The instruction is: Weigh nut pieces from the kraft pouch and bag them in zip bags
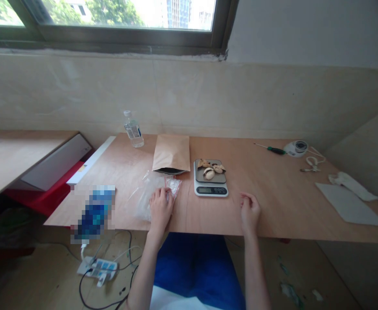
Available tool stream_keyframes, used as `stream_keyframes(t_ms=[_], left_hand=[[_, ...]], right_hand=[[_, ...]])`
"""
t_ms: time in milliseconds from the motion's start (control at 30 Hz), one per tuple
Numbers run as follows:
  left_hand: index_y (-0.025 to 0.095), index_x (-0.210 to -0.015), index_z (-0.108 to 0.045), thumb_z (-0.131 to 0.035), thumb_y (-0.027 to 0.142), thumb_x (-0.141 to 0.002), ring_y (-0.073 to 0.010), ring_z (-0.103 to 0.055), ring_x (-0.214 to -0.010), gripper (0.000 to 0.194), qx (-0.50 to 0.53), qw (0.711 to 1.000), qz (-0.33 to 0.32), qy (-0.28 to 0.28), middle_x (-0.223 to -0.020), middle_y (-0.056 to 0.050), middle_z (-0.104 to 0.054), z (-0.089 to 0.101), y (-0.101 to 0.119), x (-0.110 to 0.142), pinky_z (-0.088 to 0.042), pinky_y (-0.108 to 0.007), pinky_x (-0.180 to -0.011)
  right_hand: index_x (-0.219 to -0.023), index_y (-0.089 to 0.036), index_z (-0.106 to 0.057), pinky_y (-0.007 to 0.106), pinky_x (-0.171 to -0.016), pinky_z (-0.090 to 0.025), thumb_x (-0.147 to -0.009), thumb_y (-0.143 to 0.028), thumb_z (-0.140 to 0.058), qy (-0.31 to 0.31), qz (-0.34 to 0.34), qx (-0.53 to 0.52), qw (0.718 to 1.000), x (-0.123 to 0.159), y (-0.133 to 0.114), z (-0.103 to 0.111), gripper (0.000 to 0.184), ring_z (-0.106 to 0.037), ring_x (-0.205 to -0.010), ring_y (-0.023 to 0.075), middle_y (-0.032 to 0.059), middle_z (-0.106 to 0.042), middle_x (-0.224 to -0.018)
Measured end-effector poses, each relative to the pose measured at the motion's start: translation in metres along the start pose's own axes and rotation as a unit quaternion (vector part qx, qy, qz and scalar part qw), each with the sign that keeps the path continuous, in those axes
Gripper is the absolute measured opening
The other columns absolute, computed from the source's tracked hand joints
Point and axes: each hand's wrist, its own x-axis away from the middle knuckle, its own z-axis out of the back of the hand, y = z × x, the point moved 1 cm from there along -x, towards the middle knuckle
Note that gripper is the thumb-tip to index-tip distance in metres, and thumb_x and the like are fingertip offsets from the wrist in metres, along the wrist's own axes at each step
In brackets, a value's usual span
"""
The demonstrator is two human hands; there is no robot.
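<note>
My left hand (pixel 160 206) lies on a clear zip-top plastic bag (pixel 151 193) with red-lined edges, and its fingers are curled around the bag near the zip. My right hand (pixel 250 211) rests at the front edge of the plywood table (pixel 266 206), fingers curled on nothing. The nearest thing to it is a digital kitchen scale (pixel 210 178), which holds several pale broken shell-like pieces (pixel 210 168) on its dark platform. Behind the plastic bag lies a brown kraft paper envelope (pixel 171 153) with a dark object showing at its lower edge.
A water bottle (pixel 133 129) stands at the back of the table. On the right lie a green-handled screwdriver (pixel 274 149), a tape roll (pixel 297 148), a white cord (pixel 313 162), and a grey sheet (pixel 350 204). A pixelated blue item (pixel 95 213) covers the front left. Cables and a power strip (pixel 98 270) lie on the floor.
</note>
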Motion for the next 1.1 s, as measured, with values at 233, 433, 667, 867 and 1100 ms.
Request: stream_keyframes(t_ms=[233, 433, 667, 867, 1100], left_hand=[[0.022, -0.103, -0.057, -0.047, 0.029, -0.084, -0.0215, -0.057, -0.102, 0.023, 0.197, 0.977, -0.004, -0.082, -0.106, -0.007, -0.058, 0.01, -0.018, 0.005, -0.044, -0.037, -0.091], [0.02, -0.092, -0.061, -0.045, 0.024, -0.083, -0.0197, -0.061, -0.09, 0.019, 0.234, 0.969, 0.033, -0.065, -0.096, -0.007, -0.059, 0.006, -0.024, 0.0, -0.048, -0.035, -0.083], [0.02, -0.087, -0.063, -0.044, 0.025, -0.083, -0.0183, -0.061, -0.078, 0.02, 0.215, 0.973, 0.074, -0.035, -0.09, -0.006, -0.064, 0.016, -0.018, -0.004, -0.048, -0.032, -0.072], [0.021, -0.09, -0.062, -0.047, 0.025, -0.085, -0.0138, -0.055, -0.067, 0.017, 0.211, 0.974, 0.066, 0.048, -0.084, -0.002, -0.06, 0.044, 0.012, -0.007, -0.046, -0.028, -0.065], [0.021, -0.094, -0.06, -0.054, 0.027, -0.087, -0.0111, -0.057, -0.07, 0.012, 0.35, 0.934, 0.026, 0.06, -0.087, -0.001, -0.06, 0.049, 0.056, 0.007, -0.048, -0.024, -0.067]], right_hand=[[-0.083, -0.015, -0.062, 0.026, -0.054, -0.038, -0.077, -0.033, -0.044, 0.036, -0.001, -0.004, 0.999, 0.003, -0.001, 0.0, 0.026, -0.049, -0.059, 0.0143, 0.0071, -0.064, -0.082], [-0.081, -0.015, -0.062, 0.028, -0.056, -0.04, -0.076, -0.033, -0.044, 0.027, 0.006, 0.016, 0.999, 0.011, -0.003, 0.002, 0.026, -0.05, -0.06, 0.0159, 0.0079, -0.064, -0.08], [-0.082, -0.016, -0.062, 0.026, -0.053, -0.039, -0.074, -0.032, -0.046, 0.034, -0.017, -0.015, 0.999, 0.017, -0.014, 0.005, 0.024, -0.05, -0.059, 0.0148, 0.0057, -0.062, -0.078], [-0.089, -0.017, -0.061, 0.028, -0.064, -0.045, -0.082, -0.037, -0.048, -0.051, 0.048, -0.061, 0.996, 0.041, -0.06, -0.018, 0.025, -0.057, -0.075, 0.0182, 0.0076, -0.063, -0.086], [-0.119, -0.022, -0.05, 0.029, -0.078, -0.049, -0.089, -0.039, -0.05, -0.352, 0.04, -0.122, 0.927, 0.098, -0.115, -0.056, 0.034, -0.06, -0.09, 0.0171, 0.0062, -0.062, -0.106]])
